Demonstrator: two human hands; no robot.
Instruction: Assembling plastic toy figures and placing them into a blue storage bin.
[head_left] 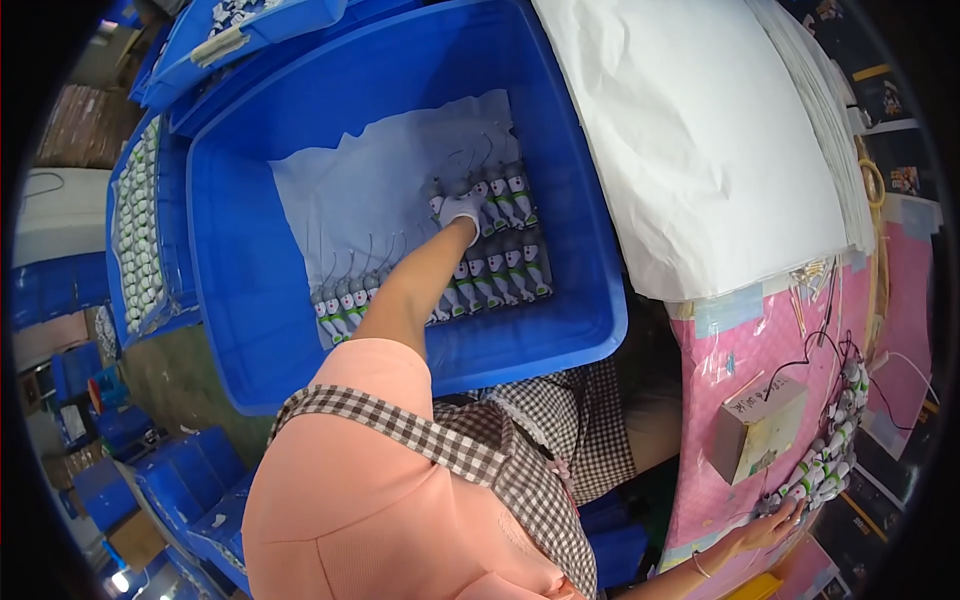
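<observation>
Two rows of small white parts with thin wires (480,265) lie side by side on white paper in the big blue bin (250,290), and our gloved left hand (460,210) rests on the far row; we cannot tell if its fingers pinch one. Right of the bin, a stack of white sheets (700,140) hangs over its rim, and our right hand (770,525) lies open on more wired parts (835,450) on the pink table (740,350) beside a small box (757,425).
</observation>
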